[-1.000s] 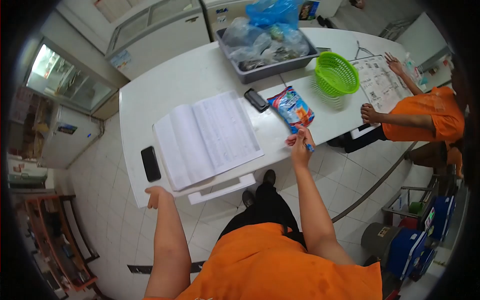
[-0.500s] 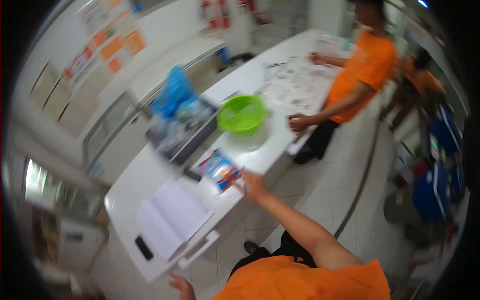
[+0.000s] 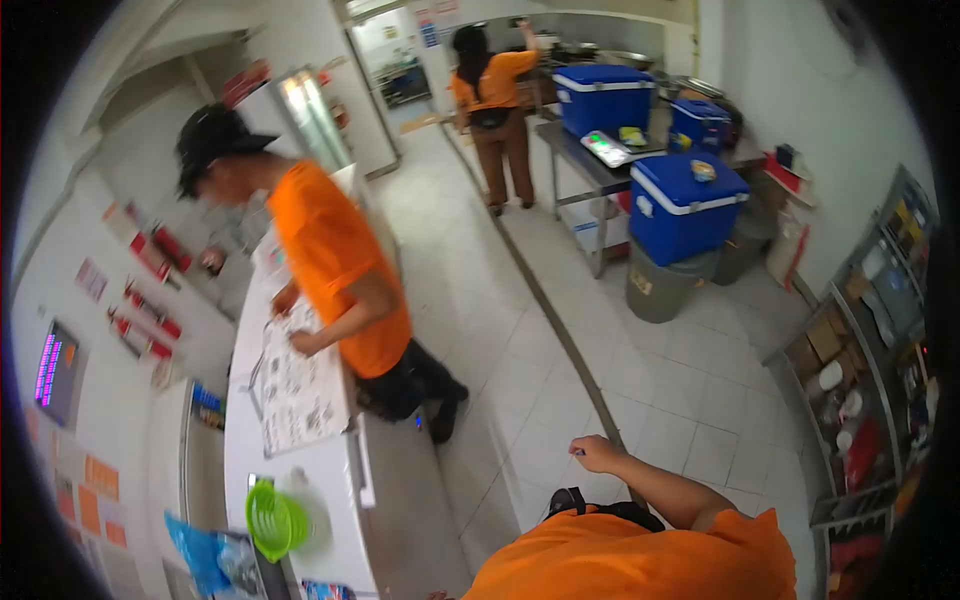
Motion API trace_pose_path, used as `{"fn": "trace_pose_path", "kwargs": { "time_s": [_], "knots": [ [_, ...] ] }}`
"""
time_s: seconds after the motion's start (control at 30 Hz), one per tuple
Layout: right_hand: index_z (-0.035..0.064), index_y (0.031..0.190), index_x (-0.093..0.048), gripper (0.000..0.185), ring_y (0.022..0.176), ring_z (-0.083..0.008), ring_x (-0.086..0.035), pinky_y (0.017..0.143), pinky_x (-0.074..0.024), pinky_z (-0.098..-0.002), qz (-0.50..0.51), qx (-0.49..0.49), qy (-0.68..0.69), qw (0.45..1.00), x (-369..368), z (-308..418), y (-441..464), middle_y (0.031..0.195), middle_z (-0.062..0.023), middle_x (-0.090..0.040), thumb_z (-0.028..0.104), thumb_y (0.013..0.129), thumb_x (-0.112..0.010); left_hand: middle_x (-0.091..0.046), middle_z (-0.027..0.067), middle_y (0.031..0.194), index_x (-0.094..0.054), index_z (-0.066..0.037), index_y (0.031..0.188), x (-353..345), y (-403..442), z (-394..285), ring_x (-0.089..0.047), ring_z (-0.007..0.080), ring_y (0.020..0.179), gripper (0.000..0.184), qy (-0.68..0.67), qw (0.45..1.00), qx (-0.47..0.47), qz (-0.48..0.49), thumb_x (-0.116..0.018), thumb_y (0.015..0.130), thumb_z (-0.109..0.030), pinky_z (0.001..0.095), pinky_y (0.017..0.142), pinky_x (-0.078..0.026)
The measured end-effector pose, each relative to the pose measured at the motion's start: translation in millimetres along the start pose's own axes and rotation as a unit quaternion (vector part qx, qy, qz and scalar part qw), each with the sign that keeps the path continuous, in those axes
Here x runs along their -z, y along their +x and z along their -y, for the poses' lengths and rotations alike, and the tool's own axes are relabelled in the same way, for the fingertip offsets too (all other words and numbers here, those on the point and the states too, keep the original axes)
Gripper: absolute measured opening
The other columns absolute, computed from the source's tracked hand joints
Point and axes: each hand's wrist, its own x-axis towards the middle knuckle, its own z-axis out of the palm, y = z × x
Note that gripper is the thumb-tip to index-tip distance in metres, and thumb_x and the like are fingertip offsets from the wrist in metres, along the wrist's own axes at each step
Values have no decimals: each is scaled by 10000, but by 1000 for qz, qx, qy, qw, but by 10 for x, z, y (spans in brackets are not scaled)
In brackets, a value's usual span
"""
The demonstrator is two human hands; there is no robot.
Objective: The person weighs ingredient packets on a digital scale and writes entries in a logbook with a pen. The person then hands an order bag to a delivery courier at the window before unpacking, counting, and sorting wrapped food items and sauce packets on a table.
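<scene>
My right hand point(image 3: 597, 454) is held over the tiled floor, closed round a small blue pen point(image 3: 579, 452), of which only the tip shows. Just a sliver of my left hand point(image 3: 440, 596) appears at the bottom edge, its fingers hidden. To the left, the white table point(image 3: 330, 520) bears a green basket point(image 3: 276, 521), with a blue and red packet point(image 3: 326, 590) below it at the frame's edge. A blue bag point(image 3: 197, 552) lies beside the basket in a grey tray.
A co-worker in orange point(image 3: 340, 265) leans over printed sheets point(image 3: 300, 400) on the table. Another person point(image 3: 495, 85) stands farther back. Blue coolers point(image 3: 685, 210) rest on a grey bin point(image 3: 655, 290) and a metal table. Shelves point(image 3: 850, 400) line the right side.
The view has swung right, away from the notebook and phone. My right hand has left the packet's side, still with the pen. My left hand has almost dropped out of view.
</scene>
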Motion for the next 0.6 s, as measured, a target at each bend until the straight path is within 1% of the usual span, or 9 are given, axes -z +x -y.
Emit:
{"fn": "trace_pose_path", "kwargs": {
  "time_s": [0.07, 0.13, 0.23, 0.37, 0.43, 0.53, 0.6],
  "knots": [
    [87, 1094, -702, 243, 977, -380, -686, 855, -542, -459, -50, -21, 19, 998, 328, 2, 164, 1024, -183, -726, 149, 882, -601, -573, 240, 1320, -451, -14, 1322, -106, 513, -575, -595, 389, 1196, 665, 24, 998, -28, 49, -571, 940, -545, 541, 984, -477],
    [94, 1090, -698, 235, 978, -383, -683, 849, -540, -469, -80, -47, 26, 995, 484, 34, 362, 1024, -176, -726, 155, 886, -599, -588, 234, 1300, -477, -13, 1292, -232, 952, -1049, -602, 386, 1183, 629, 49, 993, -43, 93, -573, 943, -528, 538, 975, -481],
    [101, 1084, -690, 229, 962, -390, -683, 831, -540, -480, -100, -71, 22, 992, 690, 5, 735, 1005, -170, -727, 192, 889, -613, -610, 226, 1270, -516, -11, 1247, -485, 1499, -1513, -614, 381, 1163, 578, 85, 986, -30, 139, -576, 949, -503, 532, 962, -488],
    [109, 1102, -682, 273, 949, -383, -690, 823, -542, -477, -121, -97, 30, 987, 1163, -35, 1214, 1003, -169, -730, 270, 883, -658, -640, 214, 1229, -568, -9, 1186, -821, 2149, -1799, -630, 375, 1136, 515, 141, 971, 31, 189, -581, 955, -470, 525, 944, -496],
    [96, 1127, -675, 334, 920, -348, -708, 812, -555, -438, -125, -111, 37, 985, 1541, -177, 1452, 986, -167, -732, 310, 872, -699, -655, 208, 1209, -595, -8, 1156, -1012, 2555, -1860, -638, 372, 1123, 486, 176, 958, 72, 213, -583, 959, -453, 522, 935, -500],
    [79, 1149, -671, 401, 892, -308, -719, 797, -560, -406, -145, -159, 53, 975, 2025, -664, 1820, 969, -163, -733, 346, 857, -737, -677, 200, 1179, -634, -7, 1111, -1317, 3144, -2096, -649, 367, 1103, 448, 246, 925, 138, 256, -586, 964, -428, 516, 921, -507],
    [70, 1152, -672, 422, 863, -292, -717, 781, -559, -398, -166, -201, 55, 964, 2387, -954, 1974, 948, -159, -731, 348, 845, -753, -692, 194, 1159, -660, -6, 1080, -1538, 3576, -2362, -657, 363, 1089, 427, 312, 887, 177, 289, -588, 967, -411, 513, 912, -511]
  ]
}}
